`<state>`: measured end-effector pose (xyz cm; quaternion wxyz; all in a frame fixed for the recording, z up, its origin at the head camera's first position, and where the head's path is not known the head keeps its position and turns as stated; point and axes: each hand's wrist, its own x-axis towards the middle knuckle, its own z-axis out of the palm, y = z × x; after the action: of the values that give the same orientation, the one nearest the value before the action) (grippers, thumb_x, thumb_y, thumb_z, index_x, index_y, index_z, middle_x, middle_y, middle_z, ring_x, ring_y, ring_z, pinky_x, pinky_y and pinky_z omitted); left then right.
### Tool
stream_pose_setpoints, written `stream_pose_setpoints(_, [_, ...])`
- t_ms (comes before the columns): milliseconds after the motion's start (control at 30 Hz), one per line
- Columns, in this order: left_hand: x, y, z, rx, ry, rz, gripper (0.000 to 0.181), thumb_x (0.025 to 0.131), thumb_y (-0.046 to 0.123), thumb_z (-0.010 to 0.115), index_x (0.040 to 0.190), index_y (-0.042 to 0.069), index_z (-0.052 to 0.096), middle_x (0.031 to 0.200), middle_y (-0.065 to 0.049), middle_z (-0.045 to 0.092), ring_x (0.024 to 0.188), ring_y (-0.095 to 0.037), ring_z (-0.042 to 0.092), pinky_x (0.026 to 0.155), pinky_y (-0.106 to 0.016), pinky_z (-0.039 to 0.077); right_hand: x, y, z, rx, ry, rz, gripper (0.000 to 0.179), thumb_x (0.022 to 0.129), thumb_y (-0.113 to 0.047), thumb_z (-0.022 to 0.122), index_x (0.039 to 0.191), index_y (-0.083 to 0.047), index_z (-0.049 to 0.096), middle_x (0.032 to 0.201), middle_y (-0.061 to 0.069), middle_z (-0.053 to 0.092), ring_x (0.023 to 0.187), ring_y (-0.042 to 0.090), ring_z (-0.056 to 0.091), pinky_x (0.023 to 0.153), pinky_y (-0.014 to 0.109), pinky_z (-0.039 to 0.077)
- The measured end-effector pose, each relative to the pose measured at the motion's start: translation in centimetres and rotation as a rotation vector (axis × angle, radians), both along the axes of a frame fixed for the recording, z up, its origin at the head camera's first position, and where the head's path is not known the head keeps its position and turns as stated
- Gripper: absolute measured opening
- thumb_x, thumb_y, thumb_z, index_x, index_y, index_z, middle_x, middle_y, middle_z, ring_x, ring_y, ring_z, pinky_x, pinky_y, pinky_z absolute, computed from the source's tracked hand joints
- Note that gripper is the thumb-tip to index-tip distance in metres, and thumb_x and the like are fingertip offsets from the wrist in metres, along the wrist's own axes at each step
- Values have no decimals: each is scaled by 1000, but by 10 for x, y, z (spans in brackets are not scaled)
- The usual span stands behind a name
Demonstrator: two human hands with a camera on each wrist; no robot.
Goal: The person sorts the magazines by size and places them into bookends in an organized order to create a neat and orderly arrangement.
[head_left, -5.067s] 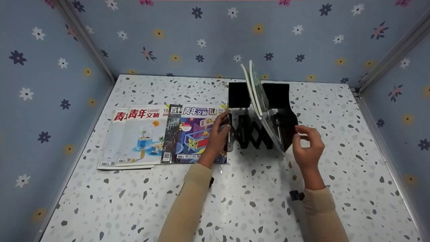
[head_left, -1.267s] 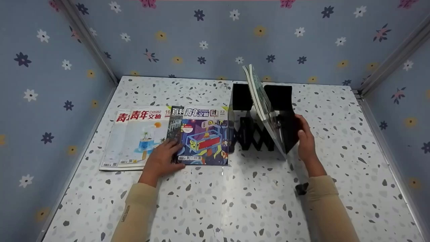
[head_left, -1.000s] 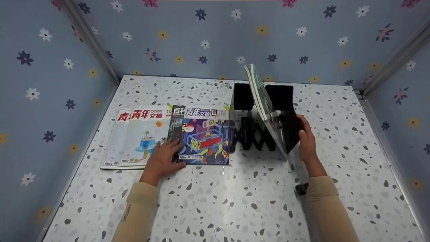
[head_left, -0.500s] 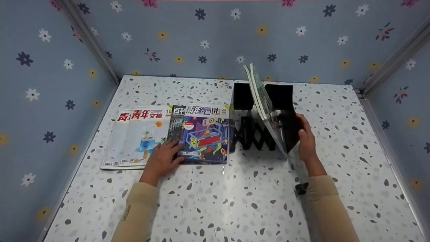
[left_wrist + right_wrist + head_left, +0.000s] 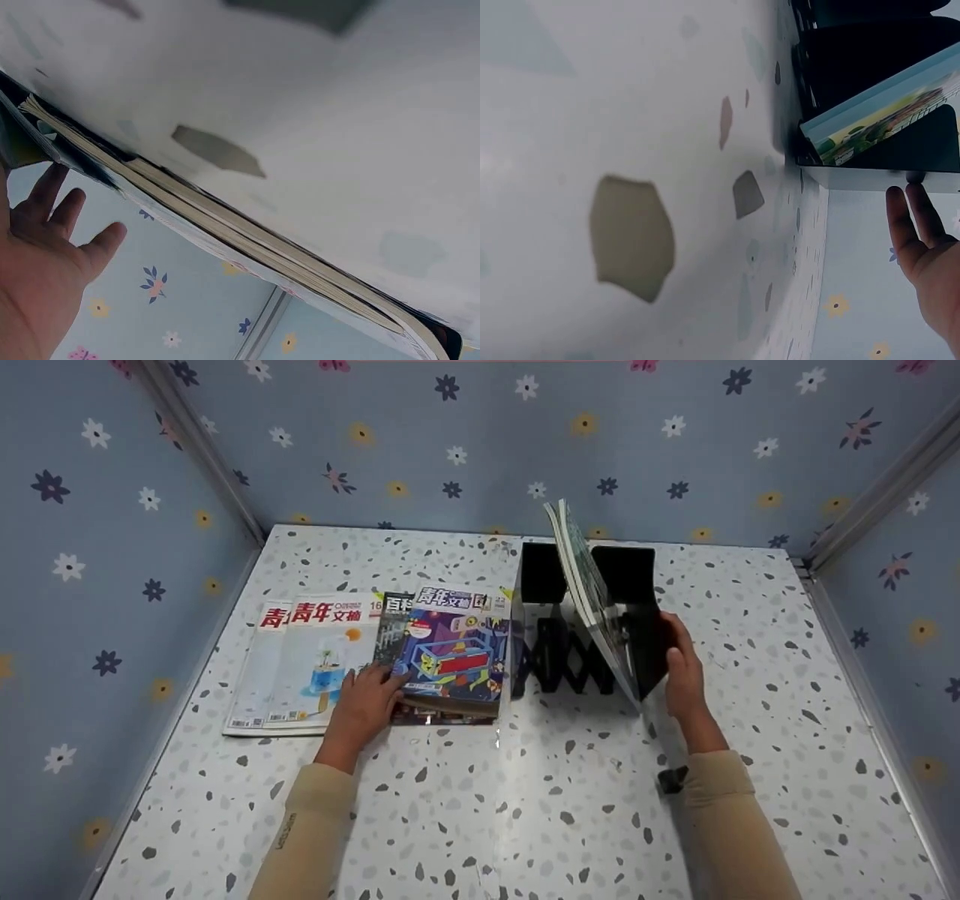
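My left hand (image 5: 362,707) pinches the lower left corner of a purple-covered magazine (image 5: 454,656) between thumb and finger, and that magazine's near edge is raised. In the left wrist view the edges of the magazines (image 5: 247,244) run beside the fingers (image 5: 105,244); the thumb's hold is not clear there. A dark magazine (image 5: 391,637) lies partly beneath the purple one. At the right, my right hand (image 5: 685,682) rests straight fingers against the outer side of a black extendable bookend (image 5: 651,652). Magazines (image 5: 574,562) lean inside the bookend.
Two white-covered magazines (image 5: 326,660) overlap at the left on the speckled table (image 5: 465,810). The bookend's zigzag bars (image 5: 574,664) span its middle. Flowered panels (image 5: 480,442) enclose the back and both sides.
My left hand has left the bookend's left side for the magazines. In the last half second the purple magazine's near edge has risen. The right hand has settled against the bookend's side.
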<state>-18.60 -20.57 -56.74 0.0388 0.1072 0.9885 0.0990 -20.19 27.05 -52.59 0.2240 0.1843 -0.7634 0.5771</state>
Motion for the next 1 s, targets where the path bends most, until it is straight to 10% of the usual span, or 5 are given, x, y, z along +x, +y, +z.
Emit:
stream_pose_setpoints(600, [3, 0, 4, 175, 228, -14, 41, 86, 32, 68, 122, 12, 67, 120, -12, 57, 122, -33, 47, 111, -65, 18, 0, -1, 2, 1, 3, -11, 44, 103, -12, 33, 142, 7, 38, 144, 31, 39, 136, 13, 40, 112, 23, 28])
stream_pose_setpoints(1000, [-1, 22, 20, 247, 243, 201, 33, 79, 32, 77, 105, 10, 74, 105, -10, 68, 103, -33, 58, 99, -57, 36, 0, -2, 2, -7, -1, -15, 43, 103, -10, 33, 142, 5, 39, 144, 32, 37, 137, 15, 40, 113, 23, 27])
